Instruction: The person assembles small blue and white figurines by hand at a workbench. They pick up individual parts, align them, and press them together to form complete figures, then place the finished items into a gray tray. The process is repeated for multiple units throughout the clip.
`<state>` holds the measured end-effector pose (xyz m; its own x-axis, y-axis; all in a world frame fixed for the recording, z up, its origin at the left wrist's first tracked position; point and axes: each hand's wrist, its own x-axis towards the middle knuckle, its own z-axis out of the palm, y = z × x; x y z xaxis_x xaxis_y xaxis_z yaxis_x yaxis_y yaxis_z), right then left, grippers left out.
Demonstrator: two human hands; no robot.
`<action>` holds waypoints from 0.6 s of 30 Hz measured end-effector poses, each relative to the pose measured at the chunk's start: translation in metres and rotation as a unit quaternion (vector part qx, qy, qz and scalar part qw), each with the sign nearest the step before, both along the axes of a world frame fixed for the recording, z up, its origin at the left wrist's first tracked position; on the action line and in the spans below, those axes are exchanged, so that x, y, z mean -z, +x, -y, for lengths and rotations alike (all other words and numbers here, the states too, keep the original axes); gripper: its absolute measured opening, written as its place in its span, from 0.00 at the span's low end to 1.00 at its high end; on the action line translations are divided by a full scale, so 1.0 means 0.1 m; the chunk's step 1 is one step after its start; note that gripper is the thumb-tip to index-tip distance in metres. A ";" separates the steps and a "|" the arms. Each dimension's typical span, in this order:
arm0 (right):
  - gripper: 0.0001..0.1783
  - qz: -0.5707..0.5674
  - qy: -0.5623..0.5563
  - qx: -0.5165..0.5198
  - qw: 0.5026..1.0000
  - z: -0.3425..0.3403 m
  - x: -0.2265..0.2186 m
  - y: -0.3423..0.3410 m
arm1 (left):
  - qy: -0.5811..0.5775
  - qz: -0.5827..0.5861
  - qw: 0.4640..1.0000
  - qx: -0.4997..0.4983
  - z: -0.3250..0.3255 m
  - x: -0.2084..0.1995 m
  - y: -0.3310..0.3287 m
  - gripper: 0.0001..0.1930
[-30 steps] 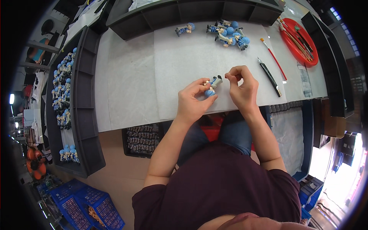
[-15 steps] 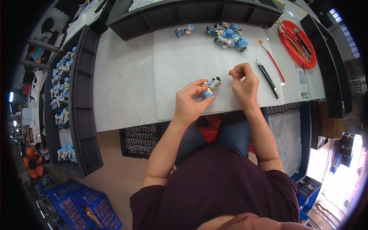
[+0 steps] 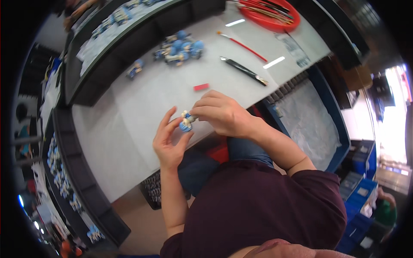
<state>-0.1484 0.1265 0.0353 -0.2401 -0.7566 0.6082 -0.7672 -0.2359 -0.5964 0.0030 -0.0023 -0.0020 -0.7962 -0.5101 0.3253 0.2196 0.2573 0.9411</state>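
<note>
In the head view, the small red block (image 3: 201, 87) lies on the tabletop (image 3: 129, 142) and serves as landmark. The blue-headed figurine (image 3: 186, 125) is held above the near edge, on the person's side of the block and slightly to its left. The left hand (image 3: 170, 144) pinches it by the head between thumb and fingers; the right hand (image 3: 221, 114), just below the block, grips its other end, which those fingers hide. Beyond the block and to its left lies a cluster of similar figurines (image 3: 180, 49), with a lone figurine (image 3: 134, 69) farther left. To the block's right are a black craft knife (image 3: 244, 71) and, farther beyond, a red brush (image 3: 248, 49).
</note>
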 end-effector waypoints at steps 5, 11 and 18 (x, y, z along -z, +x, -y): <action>0.16 0.056 -0.101 0.310 0.944 -1.02 -0.16 -0.57 | 0.012 0.019 0.999 -0.030 -0.06 -0.01 -0.02 0.22; 0.16 0.242 -0.078 0.614 0.747 -2.46 0.85 -1.24 | -0.102 0.099 0.989 -0.032 -0.13 -0.07 -0.08 0.19; 0.17 0.284 0.287 0.638 0.656 -2.62 2.02 -0.97 | -0.167 0.142 0.974 -0.053 -0.15 -0.07 -0.10 0.15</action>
<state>-0.2454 0.3889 -0.1666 -0.9650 0.2150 -0.1504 0.2622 0.7703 -0.5813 -0.0070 0.0124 0.0050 -0.8270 -0.4976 0.2617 -0.0812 0.5663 0.8202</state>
